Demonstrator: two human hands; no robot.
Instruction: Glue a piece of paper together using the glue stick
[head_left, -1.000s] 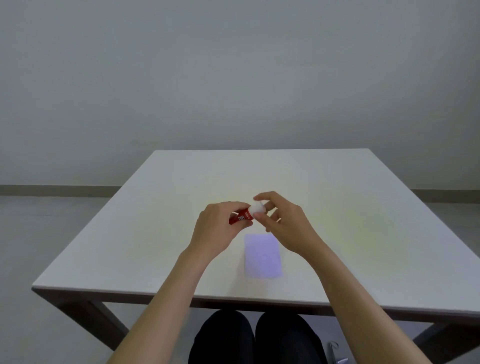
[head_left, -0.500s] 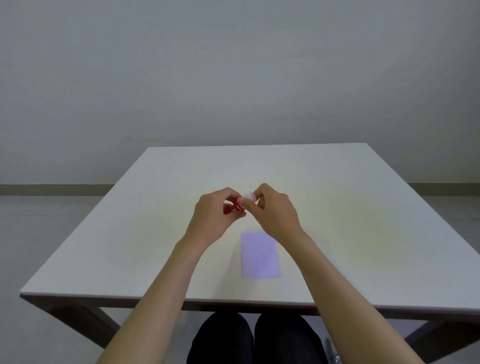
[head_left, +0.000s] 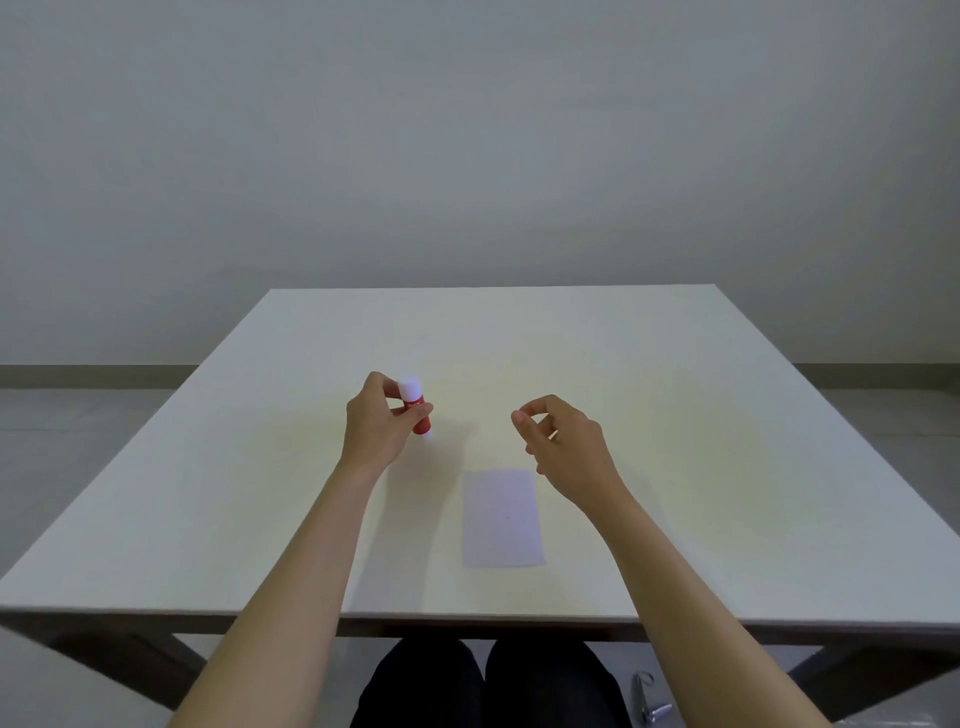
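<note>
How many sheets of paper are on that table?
1. A pale purple sheet of paper lies flat near the table's front edge, between the arms. Whether it's layered, I cannot tell.

The white table (head_left: 675, 415) is lying almost bare, so a hand is finding open passage across its whole far half and along both side edges. Only three things are occupying the near middle: the left hand (head_left: 376, 428) holding the red glue stick (head_left: 415, 410) about upright, the right hand (head_left: 563, 447) hovering well apart from it, and the pale purple paper (head_left: 501, 517) lying flat between the forearms. The gap between the hands is standing clear above the paper's far edge, seemingly.
</note>
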